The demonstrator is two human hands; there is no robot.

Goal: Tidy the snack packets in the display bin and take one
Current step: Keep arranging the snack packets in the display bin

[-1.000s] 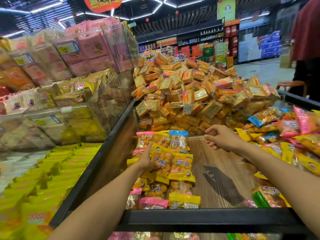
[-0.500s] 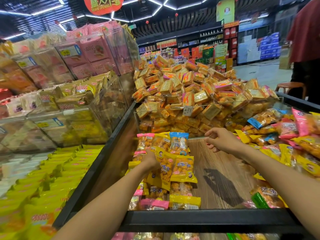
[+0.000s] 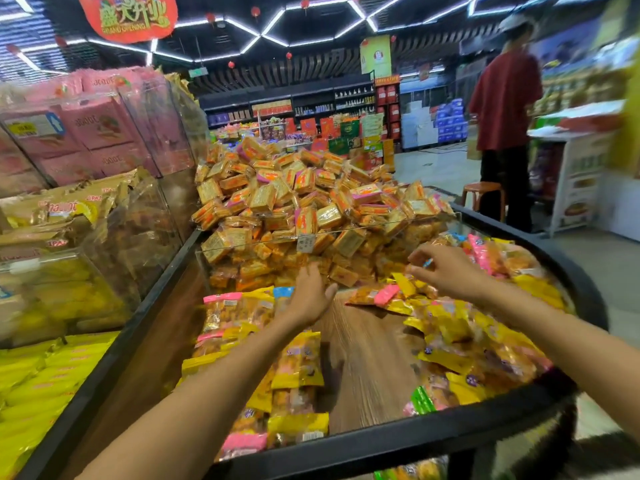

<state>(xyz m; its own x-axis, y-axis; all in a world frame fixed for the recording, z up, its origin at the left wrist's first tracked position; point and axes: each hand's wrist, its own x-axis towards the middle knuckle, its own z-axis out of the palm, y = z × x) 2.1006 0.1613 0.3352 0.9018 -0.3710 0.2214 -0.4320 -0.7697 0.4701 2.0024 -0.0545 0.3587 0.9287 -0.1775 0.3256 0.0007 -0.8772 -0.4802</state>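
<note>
The left hand point(image 3: 309, 295) has lifted off the stacked snack packets point(image 3: 242, 313) it pressed half a second ago; it now hovers with fingers straight and loosely spread, holding nothing, near the clear divider point(image 3: 346, 233) at the far edge of the display bin point(image 3: 398, 441). The right hand point(image 3: 446, 271) has moved right, fingers relaxed and spread above the loose packets point(image 3: 467, 334) heaped along the bin's right edge, empty. The stacked packets lie along the bin's left edge, bare wooden floor point(image 3: 367, 358) between the two groups. Beyond the divider rises a heap of orange packets point(image 3: 304, 202). The view has swung right, showing a person in a red shirt point(image 3: 504, 98).
</note>
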